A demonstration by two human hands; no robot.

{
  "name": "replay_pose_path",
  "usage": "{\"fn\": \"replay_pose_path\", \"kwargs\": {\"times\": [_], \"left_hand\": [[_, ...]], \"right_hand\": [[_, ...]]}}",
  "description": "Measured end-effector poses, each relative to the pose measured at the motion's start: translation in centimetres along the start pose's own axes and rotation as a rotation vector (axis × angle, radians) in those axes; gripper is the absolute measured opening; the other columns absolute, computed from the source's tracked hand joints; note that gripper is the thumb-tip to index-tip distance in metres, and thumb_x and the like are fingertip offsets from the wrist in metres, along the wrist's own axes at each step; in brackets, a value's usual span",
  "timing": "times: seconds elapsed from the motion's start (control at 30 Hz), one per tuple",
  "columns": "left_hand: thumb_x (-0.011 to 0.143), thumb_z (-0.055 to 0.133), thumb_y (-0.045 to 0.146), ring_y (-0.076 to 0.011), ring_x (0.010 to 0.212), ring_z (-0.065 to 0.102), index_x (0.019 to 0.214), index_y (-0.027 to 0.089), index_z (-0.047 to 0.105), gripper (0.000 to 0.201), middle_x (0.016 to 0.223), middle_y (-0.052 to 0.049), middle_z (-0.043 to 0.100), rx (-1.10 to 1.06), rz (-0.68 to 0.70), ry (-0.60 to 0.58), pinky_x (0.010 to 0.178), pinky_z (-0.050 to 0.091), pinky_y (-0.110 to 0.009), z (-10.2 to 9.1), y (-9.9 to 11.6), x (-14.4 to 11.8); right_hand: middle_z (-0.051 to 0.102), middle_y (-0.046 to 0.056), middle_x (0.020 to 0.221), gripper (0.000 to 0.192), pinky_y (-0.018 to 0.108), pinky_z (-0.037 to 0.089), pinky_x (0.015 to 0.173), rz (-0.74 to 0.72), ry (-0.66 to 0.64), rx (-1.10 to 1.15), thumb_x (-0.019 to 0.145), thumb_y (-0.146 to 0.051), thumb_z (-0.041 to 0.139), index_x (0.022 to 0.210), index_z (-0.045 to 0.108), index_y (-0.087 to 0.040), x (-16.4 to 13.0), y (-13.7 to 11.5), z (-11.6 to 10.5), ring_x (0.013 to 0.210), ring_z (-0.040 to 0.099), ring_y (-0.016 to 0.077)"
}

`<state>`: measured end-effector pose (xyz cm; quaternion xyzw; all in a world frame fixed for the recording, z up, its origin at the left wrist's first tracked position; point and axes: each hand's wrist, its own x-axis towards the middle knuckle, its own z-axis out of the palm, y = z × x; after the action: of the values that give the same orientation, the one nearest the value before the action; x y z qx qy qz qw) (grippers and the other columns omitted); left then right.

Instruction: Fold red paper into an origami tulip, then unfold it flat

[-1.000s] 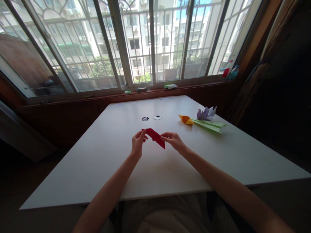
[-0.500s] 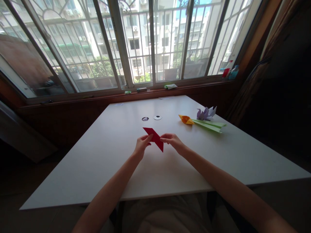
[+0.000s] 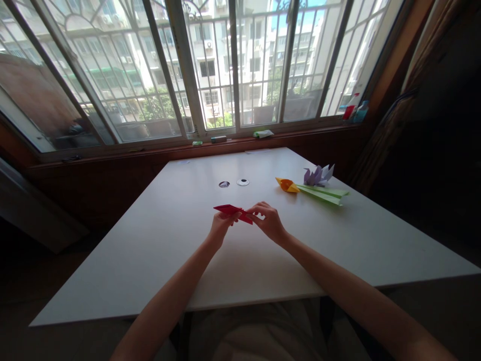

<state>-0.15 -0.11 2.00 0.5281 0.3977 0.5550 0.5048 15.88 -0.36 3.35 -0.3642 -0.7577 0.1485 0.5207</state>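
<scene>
Beyond red paper [image 3: 225, 209], orange origami [image 3: 287, 185], purple origami [image 3: 316, 176]

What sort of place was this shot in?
Probably a room in a flat: a wide barred window facing apartment blocks, a curtain at the right, and a white table with folded paper models.

The metal-framed window [image 3: 235, 65] spans the far side of the room, with a barred grille [image 3: 210, 20] beyond its panes. Pale apartment buildings [image 3: 222, 50], greenery [image 3: 158, 104] and some blue sky [image 3: 280, 22] are visible outside. The sill [image 3: 300, 129] and the lower wall [image 3: 105, 175] are dark reddish-brown. A curtain [image 3: 394, 110] hangs at right, in shadow. The white table [image 3: 150, 240] reflects daylight entering from the window. The floor [image 3: 22, 281] is dark; its material cannot be determined.
</scene>
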Motion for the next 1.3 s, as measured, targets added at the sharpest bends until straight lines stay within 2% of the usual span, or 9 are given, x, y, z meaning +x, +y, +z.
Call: {"fn": "replay_pose_path", "kwargs": {"times": [0.13, 0.3, 0.43, 0.67, 0.8, 0.93, 1.13, 1.3], "left_hand": [[0.059, 0.067, 0.033, -0.0085, 0.052, 0.042, 0.071, 0.017, 0.067, 0.02, 0.054, 0.001, 0.055, 0.006, -0.017, 0.053, 0.051, 0.03, -0.024, 0.0, 0.3, -0.2], [0.058, 0.068, 0.032, -0.0162, 0.076, 0.054, 0.077, 0.017, 0.067, 0.024, 0.081, -0.005, 0.065, -0.047, 0.026, 0.106, 0.065, 0.036, -0.027, 0.2, 0.9, -0.3], [0.057, 0.069, 0.032, -0.0141, 0.073, 0.054, 0.074, 0.017, 0.067, 0.023, 0.08, -0.005, 0.066, -0.156, -0.012, 0.158, 0.063, 0.036, -0.026, 0.0, 0.7, 0.1], [0.059, 0.068, 0.03, -0.0118, 0.072, 0.054, 0.07, 0.017, 0.066, 0.016, 0.075, -0.003, 0.064, -0.276, -0.064, 0.123, 0.066, 0.038, -0.025, -0.3, 0.5, 0.2], [0.056, 0.07, 0.031, -0.0123, 0.07, 0.054, 0.073, 0.017, 0.066, 0.022, 0.074, -0.003, 0.064, -0.169, -0.058, 0.134, 0.065, 0.038, -0.025, -0.2, 0.6, 0.0], [0.055, 0.07, 0.033, -0.013, 0.067, 0.054, 0.074, 0.017, 0.066, 0.026, 0.071, -0.004, 0.063, -0.056, -0.067, 0.094, 0.06, 0.039, -0.024, 0.1, 0.4, -0.2], [0.057, 0.069, 0.035, -0.0104, 0.057, 0.048, 0.068, 0.015, 0.065, 0.023, 0.062, -0.003, 0.06, 0.0, -0.054, 0.041, 0.054, 0.037, -0.024, 0.2, 0.4, -0.4], [0.056, 0.069, 0.035, -0.0122, 0.06, 0.049, 0.072, 0.016, 0.066, 0.025, 0.065, -0.004, 0.061, 0.039, -0.074, -0.033, 0.055, 0.037, -0.025, 0.3, 0.8, -0.8]], "right_hand": [[0.062, 0.003, 0.069, 0.008, 0.027, 0.041, 0.055, 0.021, -0.023, 0.046, 0.074, -0.026, 0.058, 0.075, 0.065, -0.023, 0.0, 0.0, 0.1, 0.067, 0.051, 0.0154], [0.061, 0.004, 0.068, 0.009, 0.03, 0.042, 0.058, 0.088, -0.03, 0.013, 0.074, -0.027, 0.058, 0.073, 0.065, -0.023, 0.0, 0.0, 0.0, 0.069, 0.051, 0.0172], [0.061, 0.004, 0.068, 0.008, 0.031, 0.041, 0.061, 0.086, -0.042, -0.004, 0.073, -0.026, 0.058, 0.073, 0.065, -0.022, 0.1, 0.2, 0.0, 0.069, 0.051, 0.0175], [0.06, 0.004, 0.067, 0.01, 0.028, 0.04, 0.057, 0.098, -0.059, 0.054, 0.074, -0.026, 0.057, 0.071, 0.064, -0.02, 0.0, 0.3, 0.1, 0.065, 0.05, 0.0159], [0.059, 0.003, 0.067, 0.011, 0.028, 0.04, 0.057, 0.125, -0.058, 0.067, 0.073, -0.028, 0.056, 0.07, 0.062, -0.019, 0.0, 0.2, 0.0, 0.064, 0.05, 0.0147], [0.059, 0.003, 0.069, 0.014, 0.027, 0.041, 0.058, 0.154, -0.068, 0.051, 0.074, -0.031, 0.055, 0.07, 0.061, -0.019, 0.0, 0.1, 0.0, 0.064, 0.051, 0.0141], [0.06, 0.004, 0.07, 0.019, 0.027, 0.041, 0.057, 0.16, -0.15, 0.088, 0.074, -0.036, 0.054, 0.072, 0.062, -0.019, 0.0, 0.2, 0.1, 0.064, 0.052, 0.0144], [0.059, 0.003, 0.067, 0.02, 0.027, 0.04, 0.057, 0.157, -0.17, 0.082, 0.074, -0.037, 0.054, 0.071, 0.061, -0.019, -0.1, 0.2, 0.1, 0.064, 0.052, 0.0141]]}}
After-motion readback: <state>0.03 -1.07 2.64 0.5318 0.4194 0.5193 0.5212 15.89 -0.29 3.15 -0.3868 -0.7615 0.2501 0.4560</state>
